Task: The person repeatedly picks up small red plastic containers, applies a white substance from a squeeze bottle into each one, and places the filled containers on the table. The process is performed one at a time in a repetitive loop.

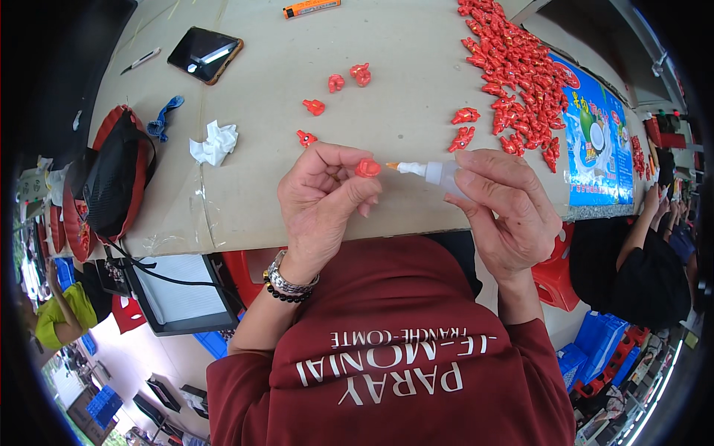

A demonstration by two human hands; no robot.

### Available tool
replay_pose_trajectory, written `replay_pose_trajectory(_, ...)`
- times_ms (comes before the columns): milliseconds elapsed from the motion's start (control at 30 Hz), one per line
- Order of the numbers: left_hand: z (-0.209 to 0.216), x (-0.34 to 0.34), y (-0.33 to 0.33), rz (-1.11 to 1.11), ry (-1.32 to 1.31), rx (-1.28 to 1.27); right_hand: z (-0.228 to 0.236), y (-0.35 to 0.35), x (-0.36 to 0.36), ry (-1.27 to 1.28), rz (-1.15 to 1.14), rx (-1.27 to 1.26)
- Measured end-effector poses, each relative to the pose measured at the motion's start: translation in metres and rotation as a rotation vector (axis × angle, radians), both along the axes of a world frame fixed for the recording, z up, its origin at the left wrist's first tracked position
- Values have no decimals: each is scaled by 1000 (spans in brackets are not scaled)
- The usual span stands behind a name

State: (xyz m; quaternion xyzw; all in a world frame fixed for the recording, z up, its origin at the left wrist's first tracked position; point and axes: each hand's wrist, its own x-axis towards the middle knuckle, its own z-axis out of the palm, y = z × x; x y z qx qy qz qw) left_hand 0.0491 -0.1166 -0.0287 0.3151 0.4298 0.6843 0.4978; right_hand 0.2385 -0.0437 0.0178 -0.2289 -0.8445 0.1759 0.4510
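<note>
Red figurine (367,168) in the left hand (320,189), pale squeeze bottle (448,178) in the right hand (513,204), above the near edge of the bench (260,212).
From my end I see the left hand's thumb and fingers pinched together on the figurine, and the right hand clamped around the bottle, its orange-tipped nozzle (405,168) aimed left and just beside the piece; I can't tell whether they touch, or what the bottle holds. Far right, a heap of red figurines (520,85) lies loose beside and partly on a blue printed panel (595,137). At left I find a black bag (115,175), contents hidden; below the bench, a dark-rimmed tray (190,326) carries a pale sheet (182,290).
</note>
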Motion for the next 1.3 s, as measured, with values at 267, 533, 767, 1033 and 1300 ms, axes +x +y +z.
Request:
replay_pose_trajectory(267, 1, -4, 0, 55, 238, 16, 4, -1, -1, -6, 4, 15)
replay_pose_trajectory(533, 0, -4, -1, 116, 410, 74, 5, -1, -3, -12, 10, 32)
replay_pose_trajectory(767, -3, -6, 0, 136, 389, 108, 2, -2, -5, 2, 6, 31)
replay_pose_trajectory(1033, -1, -5, 0, 153, 354, 94, 5, -5, -7, -14, 27, 6)
replay_pose_trajectory(1300, -1, -4, -1, 155, 365, 87, -1, -4, -8, 3, 48, -6)
